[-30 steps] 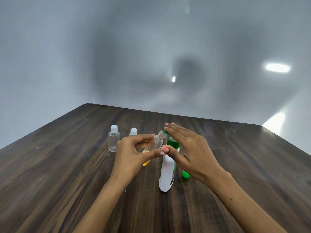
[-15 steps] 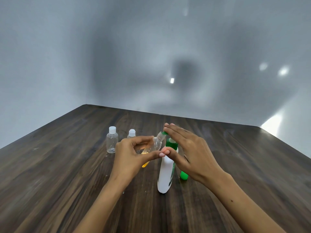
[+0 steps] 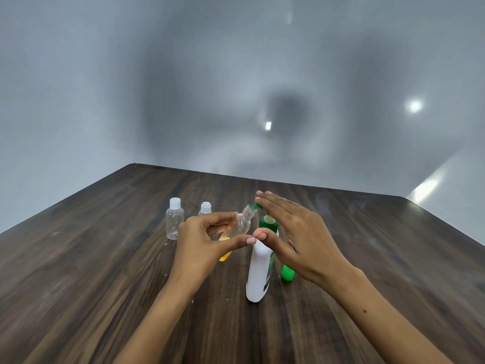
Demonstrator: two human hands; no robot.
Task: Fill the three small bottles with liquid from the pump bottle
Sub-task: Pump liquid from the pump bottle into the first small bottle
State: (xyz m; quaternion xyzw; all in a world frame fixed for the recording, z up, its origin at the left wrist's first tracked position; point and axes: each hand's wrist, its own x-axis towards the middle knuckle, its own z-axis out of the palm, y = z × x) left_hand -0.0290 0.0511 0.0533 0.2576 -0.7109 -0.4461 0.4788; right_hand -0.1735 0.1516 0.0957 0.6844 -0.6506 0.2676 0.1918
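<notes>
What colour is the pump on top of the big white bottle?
Green. The pump on the white pump bottle shows in the head view, partly under the right hand.

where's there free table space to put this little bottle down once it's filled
Bare wood lies right of the pump bottle and green cap, and along the table's left side beyond the two capped bottles. Around both hands and the yellow cap it is crowded.
</notes>
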